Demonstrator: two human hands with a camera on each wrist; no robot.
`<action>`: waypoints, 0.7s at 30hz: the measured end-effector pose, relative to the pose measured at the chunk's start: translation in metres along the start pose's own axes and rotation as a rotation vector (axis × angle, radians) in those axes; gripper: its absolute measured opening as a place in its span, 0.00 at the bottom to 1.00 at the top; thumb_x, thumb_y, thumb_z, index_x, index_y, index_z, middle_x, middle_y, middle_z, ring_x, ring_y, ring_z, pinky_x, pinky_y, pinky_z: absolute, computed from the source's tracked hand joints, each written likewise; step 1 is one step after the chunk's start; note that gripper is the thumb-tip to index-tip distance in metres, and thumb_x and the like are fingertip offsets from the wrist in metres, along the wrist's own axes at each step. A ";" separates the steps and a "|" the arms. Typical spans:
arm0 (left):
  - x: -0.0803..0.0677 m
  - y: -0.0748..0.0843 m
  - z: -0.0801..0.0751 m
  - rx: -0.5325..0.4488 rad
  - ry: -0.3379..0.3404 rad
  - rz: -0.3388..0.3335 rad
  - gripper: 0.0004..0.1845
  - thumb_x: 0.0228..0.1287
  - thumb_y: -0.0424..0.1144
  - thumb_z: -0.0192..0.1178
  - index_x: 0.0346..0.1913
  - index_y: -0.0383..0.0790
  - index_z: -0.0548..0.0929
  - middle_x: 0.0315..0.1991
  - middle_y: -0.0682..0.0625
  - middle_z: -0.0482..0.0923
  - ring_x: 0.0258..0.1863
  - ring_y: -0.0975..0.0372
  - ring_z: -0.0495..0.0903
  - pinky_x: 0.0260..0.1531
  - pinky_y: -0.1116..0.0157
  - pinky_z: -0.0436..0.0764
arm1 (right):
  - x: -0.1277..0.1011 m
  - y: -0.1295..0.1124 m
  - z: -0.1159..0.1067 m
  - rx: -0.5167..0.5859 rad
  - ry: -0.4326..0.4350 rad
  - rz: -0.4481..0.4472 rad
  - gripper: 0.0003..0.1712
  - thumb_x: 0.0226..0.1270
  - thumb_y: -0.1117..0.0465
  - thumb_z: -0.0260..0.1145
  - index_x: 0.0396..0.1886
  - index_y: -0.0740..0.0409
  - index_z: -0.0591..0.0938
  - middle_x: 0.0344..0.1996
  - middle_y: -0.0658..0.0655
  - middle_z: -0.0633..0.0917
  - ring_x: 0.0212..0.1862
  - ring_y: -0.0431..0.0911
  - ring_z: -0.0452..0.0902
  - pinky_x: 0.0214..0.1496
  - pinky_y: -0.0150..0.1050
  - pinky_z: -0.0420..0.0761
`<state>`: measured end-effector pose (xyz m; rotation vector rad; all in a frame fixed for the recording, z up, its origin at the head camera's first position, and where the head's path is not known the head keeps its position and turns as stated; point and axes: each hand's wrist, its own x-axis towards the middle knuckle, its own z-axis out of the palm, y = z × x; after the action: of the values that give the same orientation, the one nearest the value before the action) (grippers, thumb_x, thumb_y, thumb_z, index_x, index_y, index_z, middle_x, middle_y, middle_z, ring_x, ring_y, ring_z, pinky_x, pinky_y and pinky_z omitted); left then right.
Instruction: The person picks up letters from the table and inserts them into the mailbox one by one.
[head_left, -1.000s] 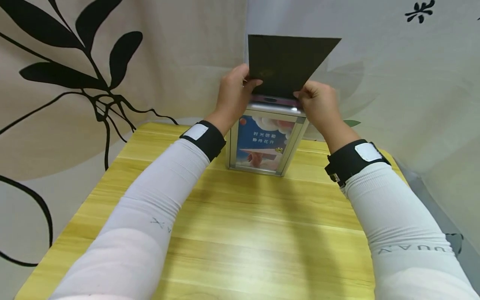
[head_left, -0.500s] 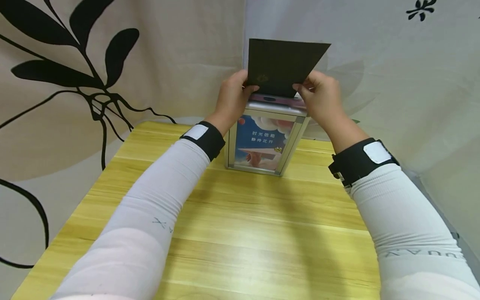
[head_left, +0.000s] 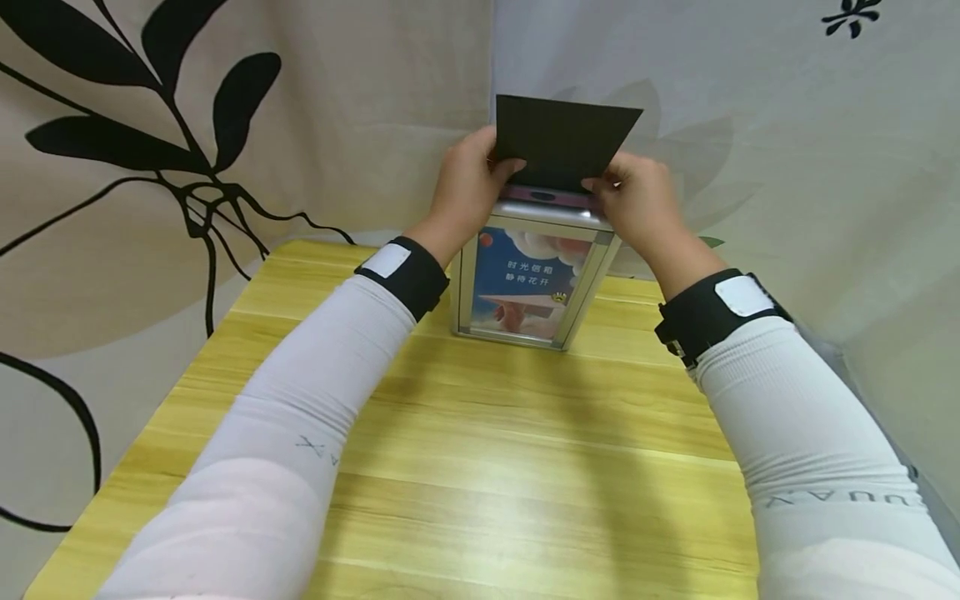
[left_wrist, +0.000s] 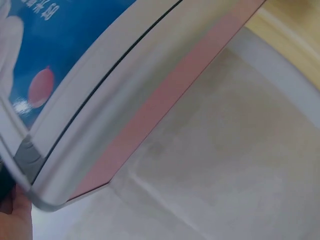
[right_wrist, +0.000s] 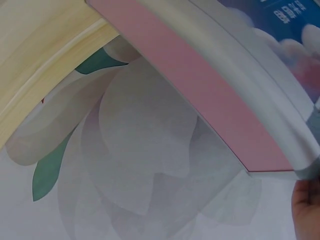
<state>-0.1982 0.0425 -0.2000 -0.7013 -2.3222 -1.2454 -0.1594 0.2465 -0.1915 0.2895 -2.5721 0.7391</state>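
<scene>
- A printed cloth backdrop (head_left: 225, 167) with black leaf shapes hangs behind and to the left; a paler one with faint petals covers the right side.
- The yellow wooden table (head_left: 480, 450) fills the lower half of the head view, and both white sleeves reach across it from the near edge.
- A metal-framed box (head_left: 534, 279) stands upright near the table's far edge, its blue picture panel facing the person and its pinkish top just under the hands.
- The dark card (head_left: 558, 143) stands nearly upright above the box top, long axis running left to right, its lower edge down at or in the top of the box; whether it has entered a slot is hidden by the fingers.
- The left hand (head_left: 465, 187) pinches the card's lower left corner, thumb on the near face and the other fingers behind.
- The right hand (head_left: 637, 204) pinches the lower right corner the same way, thumb in front.
- The card lies straight up from both sets of fingers, the box directly below them; both hands are equally close, one at each end.
- The wrist views show only the box's frame and pink side, not the fingers.
</scene>
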 end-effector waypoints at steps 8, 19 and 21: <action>0.003 0.013 -0.008 0.015 0.029 -0.021 0.12 0.65 0.38 0.62 0.46 0.32 0.79 0.45 0.44 0.80 0.45 0.60 0.77 0.45 0.72 0.72 | 0.002 0.001 0.003 0.000 -0.042 0.037 0.09 0.70 0.67 0.60 0.45 0.63 0.84 0.43 0.65 0.85 0.43 0.55 0.79 0.41 0.41 0.70; 0.003 0.001 0.001 -0.024 0.025 -0.051 0.11 0.66 0.37 0.61 0.45 0.32 0.80 0.45 0.44 0.82 0.46 0.59 0.78 0.46 0.70 0.73 | -0.001 -0.011 -0.006 0.066 0.067 0.037 0.11 0.71 0.62 0.60 0.48 0.63 0.80 0.43 0.62 0.83 0.47 0.50 0.77 0.48 0.36 0.73; 0.003 -0.003 0.004 -0.023 0.009 -0.079 0.11 0.66 0.38 0.61 0.46 0.33 0.80 0.47 0.45 0.82 0.48 0.60 0.78 0.48 0.71 0.73 | -0.003 -0.014 -0.009 0.089 0.109 0.019 0.12 0.71 0.62 0.60 0.48 0.64 0.80 0.43 0.61 0.83 0.48 0.47 0.76 0.48 0.32 0.72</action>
<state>-0.2026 0.0450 -0.2018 -0.6158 -2.3524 -1.3087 -0.1495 0.2403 -0.1796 0.2458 -2.4470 0.8539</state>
